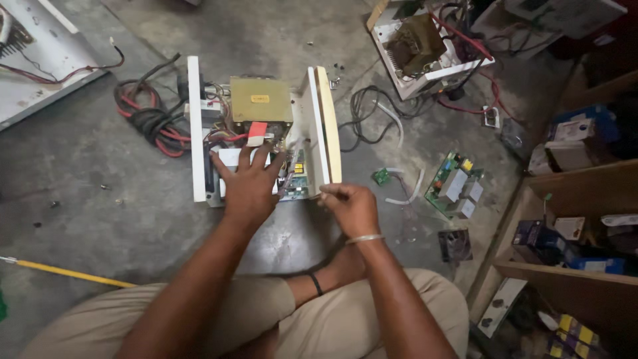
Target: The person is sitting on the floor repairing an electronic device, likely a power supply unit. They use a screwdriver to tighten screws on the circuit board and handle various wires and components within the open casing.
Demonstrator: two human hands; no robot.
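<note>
An opened white metal power unit (197,133) lies on the concrete floor, with a large yellowish transformer (260,106) and a small green circuit board (297,174) inside it. My left hand (247,185) rests flat, fingers spread, on the white part at the unit's near end. My right hand (349,206) pinches the near corner of the unit's cream-coloured side panel (328,126). A silver bangle sits on my right wrist.
A coil of red and black cables (149,119) lies left of the unit. A loose green circuit board (456,186) and white wires lie to the right. Another opened unit (425,46) sits behind. Wooden shelves (585,193) stand at right; a yellow rod (66,272) at left.
</note>
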